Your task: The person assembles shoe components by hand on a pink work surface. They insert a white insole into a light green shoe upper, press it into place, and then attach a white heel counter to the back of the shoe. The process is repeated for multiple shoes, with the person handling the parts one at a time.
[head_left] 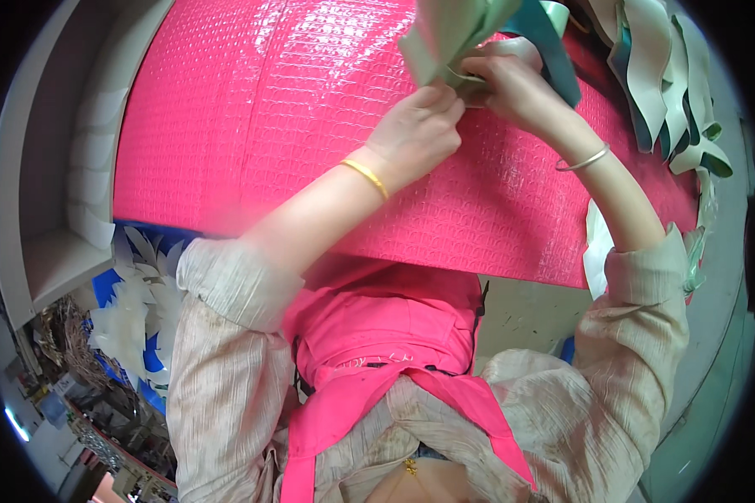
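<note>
My left hand [417, 130] and my right hand [512, 84] meet at the top centre over a bright pink textured sheet [260, 126] that covers the work surface. Both pinch a pale green leaf-shaped cut piece [445, 38] that rises past the top edge; a teal strip [554, 50] hangs just behind the right hand. A gold bangle sits on my left wrist and a silver bangle on my right. My fingertips hide the spot where the piece is gripped.
A heap of pale green and teal leaf-shaped pieces [671, 84] lies at the top right. White leaf-shaped cutouts [138, 310] rest on blue at the lower left. A grey shelf unit [42, 210] stands at the left. A pink apron [377, 335] covers my front.
</note>
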`<action>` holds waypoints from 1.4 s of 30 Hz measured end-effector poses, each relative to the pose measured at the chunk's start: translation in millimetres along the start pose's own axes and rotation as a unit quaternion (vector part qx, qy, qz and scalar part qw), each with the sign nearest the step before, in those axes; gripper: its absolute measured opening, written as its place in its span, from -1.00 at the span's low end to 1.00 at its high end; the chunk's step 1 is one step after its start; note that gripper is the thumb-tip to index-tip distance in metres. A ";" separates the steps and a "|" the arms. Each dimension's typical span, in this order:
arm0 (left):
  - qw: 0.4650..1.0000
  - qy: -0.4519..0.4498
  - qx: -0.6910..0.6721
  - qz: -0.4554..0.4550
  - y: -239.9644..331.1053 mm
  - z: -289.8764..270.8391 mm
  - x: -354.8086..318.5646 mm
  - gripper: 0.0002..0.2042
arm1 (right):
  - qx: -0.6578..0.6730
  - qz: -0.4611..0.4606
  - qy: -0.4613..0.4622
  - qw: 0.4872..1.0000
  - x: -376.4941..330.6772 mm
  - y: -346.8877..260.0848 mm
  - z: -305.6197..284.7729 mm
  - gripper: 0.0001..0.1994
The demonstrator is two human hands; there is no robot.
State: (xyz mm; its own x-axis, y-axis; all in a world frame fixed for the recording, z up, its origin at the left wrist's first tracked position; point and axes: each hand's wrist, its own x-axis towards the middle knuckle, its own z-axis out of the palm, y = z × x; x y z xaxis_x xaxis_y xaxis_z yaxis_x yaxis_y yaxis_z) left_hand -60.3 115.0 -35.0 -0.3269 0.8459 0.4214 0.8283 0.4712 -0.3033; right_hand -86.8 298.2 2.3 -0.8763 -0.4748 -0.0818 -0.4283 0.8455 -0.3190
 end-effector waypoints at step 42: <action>0.991 -0.130 -0.033 0.014 10.1 -51.2 -48.0 -0.90 | 0.096 -0.053 -0.333 0.936 24.0 -28.5 -29.1 -0.56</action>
State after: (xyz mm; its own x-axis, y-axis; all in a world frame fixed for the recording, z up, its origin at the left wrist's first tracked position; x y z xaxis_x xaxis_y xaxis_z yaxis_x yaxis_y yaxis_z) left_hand -12.9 66.4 -14.5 -0.4027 0.8983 0.1759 0.8638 0.4365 -0.2516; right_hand -102.1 269.8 36.9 -0.4718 -0.6540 -0.5913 -0.4011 0.7564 -0.5166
